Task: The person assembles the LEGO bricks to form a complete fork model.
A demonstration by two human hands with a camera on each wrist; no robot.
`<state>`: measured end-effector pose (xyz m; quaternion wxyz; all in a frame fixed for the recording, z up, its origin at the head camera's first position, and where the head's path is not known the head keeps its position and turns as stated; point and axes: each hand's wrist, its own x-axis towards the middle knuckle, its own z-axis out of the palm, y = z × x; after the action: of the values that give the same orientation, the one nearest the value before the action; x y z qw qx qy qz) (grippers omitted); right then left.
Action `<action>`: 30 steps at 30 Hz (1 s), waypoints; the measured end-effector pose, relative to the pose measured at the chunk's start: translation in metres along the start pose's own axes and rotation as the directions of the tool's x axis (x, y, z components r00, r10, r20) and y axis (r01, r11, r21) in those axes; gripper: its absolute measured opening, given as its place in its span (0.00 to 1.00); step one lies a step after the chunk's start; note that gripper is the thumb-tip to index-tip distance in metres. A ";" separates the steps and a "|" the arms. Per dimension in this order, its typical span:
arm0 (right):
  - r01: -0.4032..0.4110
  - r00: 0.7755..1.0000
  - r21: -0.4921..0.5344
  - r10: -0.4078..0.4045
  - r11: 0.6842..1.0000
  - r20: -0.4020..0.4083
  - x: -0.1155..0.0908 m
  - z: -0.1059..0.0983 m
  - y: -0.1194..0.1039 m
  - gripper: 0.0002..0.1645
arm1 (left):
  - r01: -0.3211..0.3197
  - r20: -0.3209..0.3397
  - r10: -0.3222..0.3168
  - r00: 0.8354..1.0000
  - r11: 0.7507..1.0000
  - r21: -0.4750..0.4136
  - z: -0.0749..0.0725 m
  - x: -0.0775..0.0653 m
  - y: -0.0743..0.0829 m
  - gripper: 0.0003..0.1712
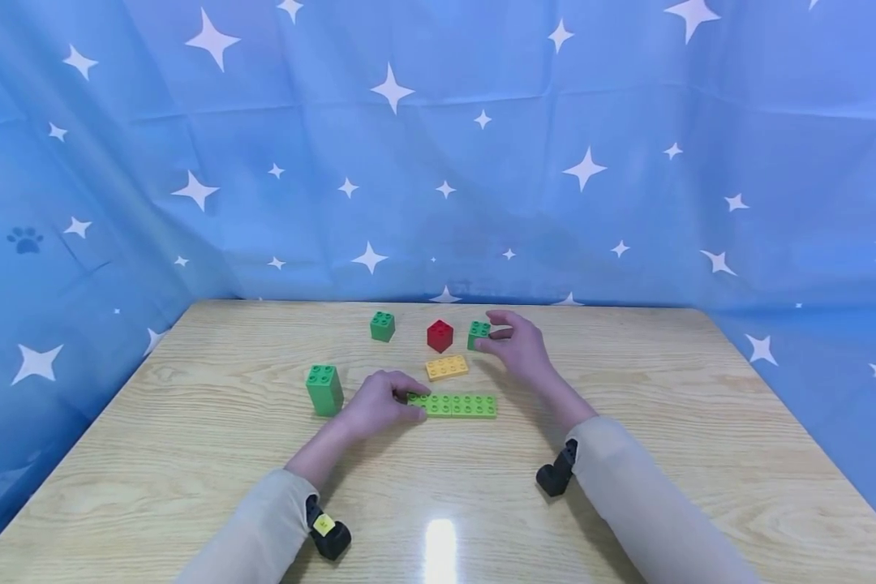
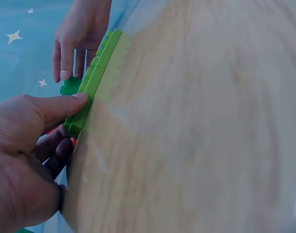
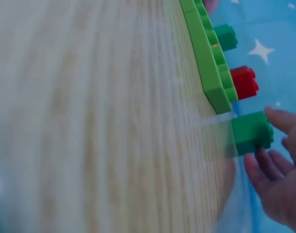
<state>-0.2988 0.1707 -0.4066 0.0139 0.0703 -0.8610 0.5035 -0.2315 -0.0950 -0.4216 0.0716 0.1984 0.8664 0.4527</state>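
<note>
The left hand (image 1: 381, 403) is curled at the left end of the light green strip (image 1: 463, 406), which is pinched between the thumb on the near edge and the fingers on the far one. The strip is made up of two studded bricks set end to end, with a seam seen at the middle, and is laid lengthwise across the table (image 1: 650, 405). By the right hand (image 1: 517, 347), the small green brick (image 1: 477, 331) farther back is flanked: the thumb is placed at one side and the fingers at another, yet whether the brick is firmly gripped cannot be told. It is stood studs up on the wood.

Between the strip and the back row, a yellow brick (image 1: 447, 368) is laid flat, slightly askew. Behind it a red brick (image 1: 440, 336) is set with one corner turned toward the near side, just left of the flanked brick. Farther left, another green brick (image 1: 383, 327) is placed near the back edge. A tall green block (image 1: 325, 393) is stood upright to the left of the left hand. A black device (image 1: 328, 531) is worn at the left cuff and another at the right. The table is backed by a blue curtain (image 1: 474, 162) printed with white stars.
</note>
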 end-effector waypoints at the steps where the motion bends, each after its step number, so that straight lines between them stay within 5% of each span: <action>1: -0.009 1.000 0.008 0.009 1.000 0.001 0.001 0.000 0.001 0.39 | -0.002 -0.001 0.002 1.000 1.000 -0.002 0.000 0.000 0.000 0.18; 30: 0.017 0.999 -0.059 -0.014 0.998 0.047 0.008 0.000 0.011 0.27 | 0.018 -0.012 -0.017 1.000 1.000 0.014 0.001 -0.001 0.002 0.18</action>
<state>-0.3078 0.1747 -0.4154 -0.0002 0.0882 -0.8750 0.4760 -0.2301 -0.0939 -0.4202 0.0689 0.1886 0.8717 0.4469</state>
